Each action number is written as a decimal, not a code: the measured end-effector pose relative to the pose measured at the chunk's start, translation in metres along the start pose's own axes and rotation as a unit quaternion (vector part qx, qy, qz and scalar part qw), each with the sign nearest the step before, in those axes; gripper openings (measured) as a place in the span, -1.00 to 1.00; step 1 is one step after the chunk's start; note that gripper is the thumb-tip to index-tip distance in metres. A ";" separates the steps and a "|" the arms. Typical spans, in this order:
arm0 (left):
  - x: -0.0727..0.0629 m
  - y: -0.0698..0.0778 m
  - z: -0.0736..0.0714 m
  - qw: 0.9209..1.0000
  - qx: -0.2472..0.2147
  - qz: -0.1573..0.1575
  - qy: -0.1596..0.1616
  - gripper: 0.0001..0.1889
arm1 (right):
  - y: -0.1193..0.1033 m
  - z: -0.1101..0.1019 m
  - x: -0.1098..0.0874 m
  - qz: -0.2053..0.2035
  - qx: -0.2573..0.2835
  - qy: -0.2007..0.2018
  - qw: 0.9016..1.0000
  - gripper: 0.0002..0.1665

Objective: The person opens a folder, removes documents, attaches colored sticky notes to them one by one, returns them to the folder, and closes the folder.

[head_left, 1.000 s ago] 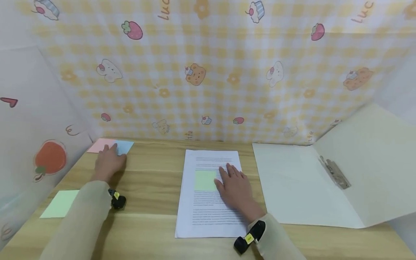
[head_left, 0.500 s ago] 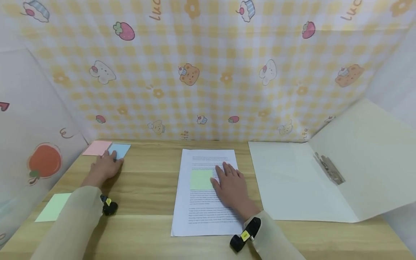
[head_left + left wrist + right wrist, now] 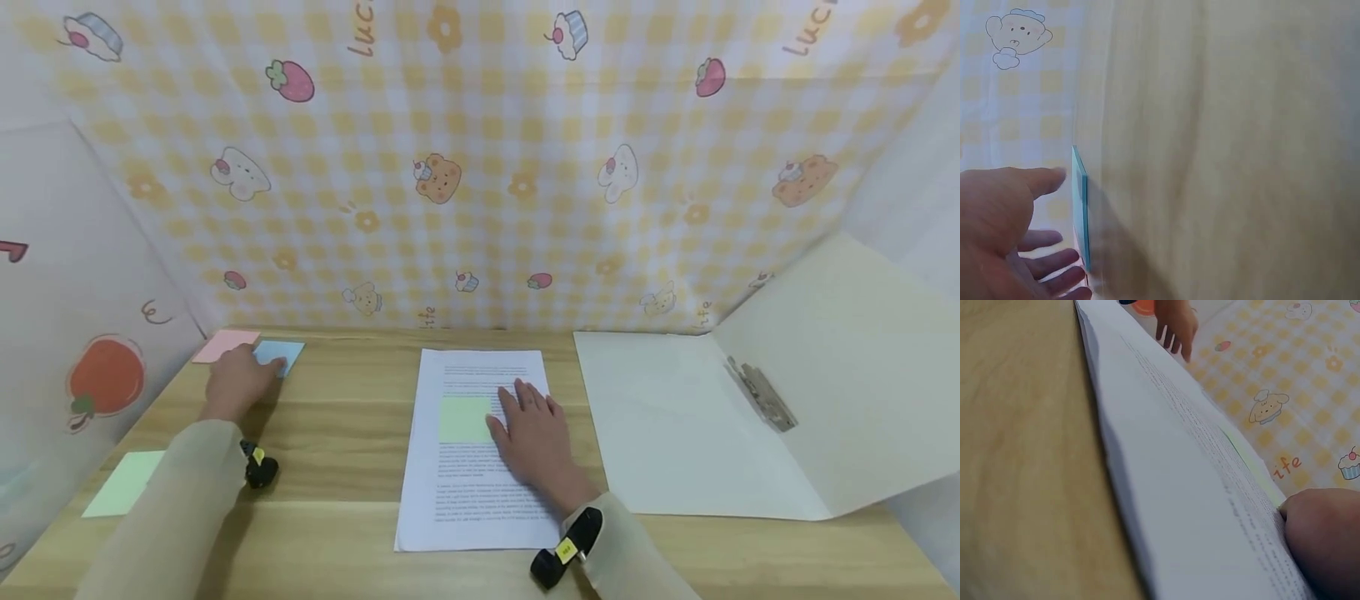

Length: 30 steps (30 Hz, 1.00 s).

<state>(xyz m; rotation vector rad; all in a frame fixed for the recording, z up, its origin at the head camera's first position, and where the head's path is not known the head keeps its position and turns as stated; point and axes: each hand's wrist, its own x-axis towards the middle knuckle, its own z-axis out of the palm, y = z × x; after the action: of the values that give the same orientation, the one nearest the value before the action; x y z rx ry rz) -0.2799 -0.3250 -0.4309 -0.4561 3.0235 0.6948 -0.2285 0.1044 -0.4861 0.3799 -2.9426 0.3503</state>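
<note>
In the head view my left hand (image 3: 238, 383) is at the far left, over the near edges of a pink sticky-note pad (image 3: 225, 343) and a blue sticky-note pad (image 3: 283, 352). The left wrist view has its thumb apart from the fingers beside the blue pad (image 3: 1082, 206), with no grip visible; contact is unclear. My right hand (image 3: 536, 442) rests flat, fingers extended, on a stack of printed paper (image 3: 480, 529). A green sticky note (image 3: 463, 419) lies on the top sheet, next to the right thumb.
Another green sticky-note pad (image 3: 120, 485) lies at the left, partly behind the left sleeve. An open white folder (image 3: 697, 433) with a metal clip (image 3: 761, 396) spreads over the right side. A checkered cloth (image 3: 495, 192) hangs behind the table.
My left fingers, which reached forward onto the blue pad, are now drawn in more. The blue pad sits slightly nearer me relative to the pink one. My right hand stays on the paper.
</note>
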 end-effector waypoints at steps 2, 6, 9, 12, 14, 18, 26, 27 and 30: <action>-0.001 0.002 0.000 1.000 0.009 -0.010 0.002 -0.24 | -0.001 0.000 -0.001 -0.002 0.001 0.002 1.000 -0.31; -0.002 0.004 -0.002 0.999 0.021 -0.030 0.002 -0.17 | -0.004 0.001 -0.001 -0.007 -0.001 0.005 1.000 -0.31; -0.001 0.003 -0.002 0.999 0.017 -0.042 0.004 -0.13 | -0.005 0.001 0.000 -0.009 -0.001 0.006 1.000 -0.31; 0.000 0.002 -0.003 0.998 -0.002 -0.055 -0.006 -0.15 | -0.005 0.002 0.000 -0.010 -0.002 0.005 1.000 -0.30; 0.000 0.002 -0.005 0.998 -0.022 -0.062 -0.020 -0.17 | -0.004 0.003 0.000 -0.009 -0.001 0.002 1.000 -0.29; 0.000 0.008 -0.008 0.993 -0.061 -0.084 -0.047 -0.20 | -0.003 0.003 0.000 -0.006 -0.001 0.005 1.000 -0.30; 0.001 0.016 -0.010 0.990 -0.082 -0.103 -0.054 -0.11 | -0.001 0.001 0.000 -0.003 0.001 0.008 1.000 -0.31; 0.002 0.016 -0.009 0.990 -0.080 -0.101 -0.054 -0.08 | -0.001 0.001 0.000 -0.002 0.001 0.007 1.000 -0.31; 0.003 0.018 -0.009 0.992 -0.069 -0.088 -0.050 0.01 | 0.001 0.000 -0.001 0.000 0.004 0.007 1.000 -0.31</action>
<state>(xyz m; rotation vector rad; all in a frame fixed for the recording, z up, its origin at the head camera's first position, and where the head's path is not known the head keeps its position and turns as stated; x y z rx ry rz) -0.2877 -0.3143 -0.4156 -0.6620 2.8106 0.8868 -0.2281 0.1051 -0.4866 0.3759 -2.9279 0.3633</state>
